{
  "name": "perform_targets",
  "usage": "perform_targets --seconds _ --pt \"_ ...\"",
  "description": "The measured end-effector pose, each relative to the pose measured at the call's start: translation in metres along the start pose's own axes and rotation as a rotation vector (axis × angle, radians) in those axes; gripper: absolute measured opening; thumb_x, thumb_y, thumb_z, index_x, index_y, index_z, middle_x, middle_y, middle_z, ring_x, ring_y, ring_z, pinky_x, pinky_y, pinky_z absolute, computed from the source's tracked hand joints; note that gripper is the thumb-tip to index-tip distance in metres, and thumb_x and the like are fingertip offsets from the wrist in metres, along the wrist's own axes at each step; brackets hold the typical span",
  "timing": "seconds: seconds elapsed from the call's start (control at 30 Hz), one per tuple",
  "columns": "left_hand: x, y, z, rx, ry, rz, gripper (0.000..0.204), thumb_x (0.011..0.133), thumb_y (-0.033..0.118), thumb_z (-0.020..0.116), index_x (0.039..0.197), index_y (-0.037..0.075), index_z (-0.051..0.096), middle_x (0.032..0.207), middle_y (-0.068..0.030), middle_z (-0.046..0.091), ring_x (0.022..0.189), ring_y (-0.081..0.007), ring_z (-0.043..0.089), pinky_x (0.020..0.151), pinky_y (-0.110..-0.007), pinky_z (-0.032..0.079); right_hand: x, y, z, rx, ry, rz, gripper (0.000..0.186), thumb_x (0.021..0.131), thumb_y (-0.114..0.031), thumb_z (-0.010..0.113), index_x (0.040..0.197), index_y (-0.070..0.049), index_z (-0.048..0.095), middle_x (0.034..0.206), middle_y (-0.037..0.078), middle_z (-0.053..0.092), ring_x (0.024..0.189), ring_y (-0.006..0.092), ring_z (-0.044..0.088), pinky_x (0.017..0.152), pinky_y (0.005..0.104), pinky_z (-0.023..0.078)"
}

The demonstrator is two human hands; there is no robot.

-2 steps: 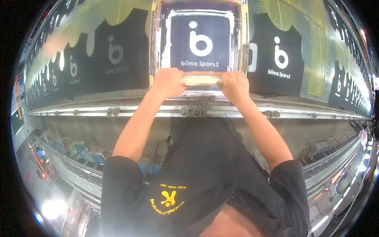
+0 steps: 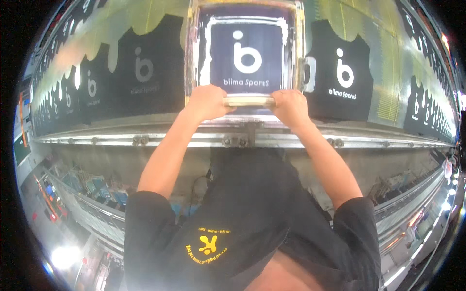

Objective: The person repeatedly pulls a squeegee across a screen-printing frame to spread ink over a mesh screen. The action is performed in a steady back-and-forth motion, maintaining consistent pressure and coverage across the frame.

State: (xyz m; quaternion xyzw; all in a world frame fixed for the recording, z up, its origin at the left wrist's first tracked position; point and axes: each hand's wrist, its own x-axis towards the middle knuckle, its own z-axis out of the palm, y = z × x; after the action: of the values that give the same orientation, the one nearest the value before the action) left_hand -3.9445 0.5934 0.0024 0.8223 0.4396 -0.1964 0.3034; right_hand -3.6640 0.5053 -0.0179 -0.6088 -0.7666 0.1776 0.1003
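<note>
My left hand (image 2: 206, 103) and my right hand (image 2: 290, 107) are closed on the two ends of a pale squeegee bar (image 2: 248, 101) with a wooden-looking edge. The bar lies across the lower part of a screen-printing frame (image 2: 193, 56), just below a dark square area (image 2: 246, 39) that shows a white emblem and lettering. Streaks of white ink (image 2: 208, 39) run round that square inside the frame. A silver side handle (image 2: 308, 75) sticks out from the frame's right side.
Black sleeveless garment pieces (image 2: 361, 72) with white prints lie in a long row on the yellowish printing table (image 2: 391, 39), left and right of the frame. A metal rail (image 2: 189, 141) runs along the near edge. Racks (image 2: 107, 189) and bright lamps show below.
The whole view has shifted very slightly, with the frame, rail and hands a few pixels lower in the picture. My grip on the bar looks the same.
</note>
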Motion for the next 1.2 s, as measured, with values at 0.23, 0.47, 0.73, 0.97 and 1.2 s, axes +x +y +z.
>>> perform_targets --seconds 0.23,0.47,0.73,0.97,1.2 --pt "0.08 -0.014 -0.132 0.086 -0.028 -0.06 0.051 0.095 0.062 0.071 0.1 0.013 0.086 0.1 -0.0128 0.082 0.097 -0.0346 0.078 0.086 -0.048 0.062 0.129 0.038 -0.059 -0.018 -0.054 0.146 0.029 0.09 -0.045 0.084 0.091 -0.017 0.08 0.083 0.01 0.076 0.082 0.033 0.074 0.073 0.0484 0.056" --pt "0.196 -0.074 -0.165 0.162 0.164 -0.013 0.059 0.091 0.065 0.073 0.099 0.008 0.085 0.098 -0.0179 0.08 0.097 -0.0399 0.077 0.089 -0.052 0.061 0.244 0.087 -0.048 -0.112 -0.042 0.232 0.035 0.089 -0.05 0.084 0.098 -0.016 0.081 0.094 0.009 0.08 0.091 0.0365 0.076 0.079 0.0522 0.059" --pt "0.174 -0.065 -0.13 0.118 0.222 -0.031 0.054 0.085 0.066 0.076 0.101 0.015 0.085 0.096 -0.0156 0.081 0.094 -0.0372 0.078 0.086 -0.049 0.062 0.209 0.077 -0.027 -0.135 0.037 0.163 0.035 0.087 -0.051 0.084 0.094 -0.017 0.08 0.091 0.006 0.078 0.087 0.0339 0.076 0.076 0.0497 0.059" --pt "0.053 -0.017 -0.022 0.073 0.133 -0.049 0.044 0.08 0.05 0.083 0.11 0.018 0.085 0.095 -0.0153 0.08 0.092 -0.0378 0.078 0.083 -0.05 0.063 0.051 0.037 0.033 -0.171 0.212 -0.01 0.021 0.083 -0.028 0.084 0.083 -0.011 0.072 0.077 0.008 0.073 0.072 0.031 0.073 0.07 0.0466 0.059" --pt "-0.012 0.007 0.027 0.089 0.302 0.093 0.029 0.082 0.024 0.076 0.108 0.011 0.08 0.1 -0.0121 0.079 0.099 -0.0333 0.076 0.09 -0.049 0.059 -0.018 -0.005 0.01 0.168 0.248 -0.07 0.035 0.089 -0.033 0.086 0.106 -0.004 0.076 0.109 0.016 0.077 0.099 0.0345 0.073 0.093 0.0472 0.055"
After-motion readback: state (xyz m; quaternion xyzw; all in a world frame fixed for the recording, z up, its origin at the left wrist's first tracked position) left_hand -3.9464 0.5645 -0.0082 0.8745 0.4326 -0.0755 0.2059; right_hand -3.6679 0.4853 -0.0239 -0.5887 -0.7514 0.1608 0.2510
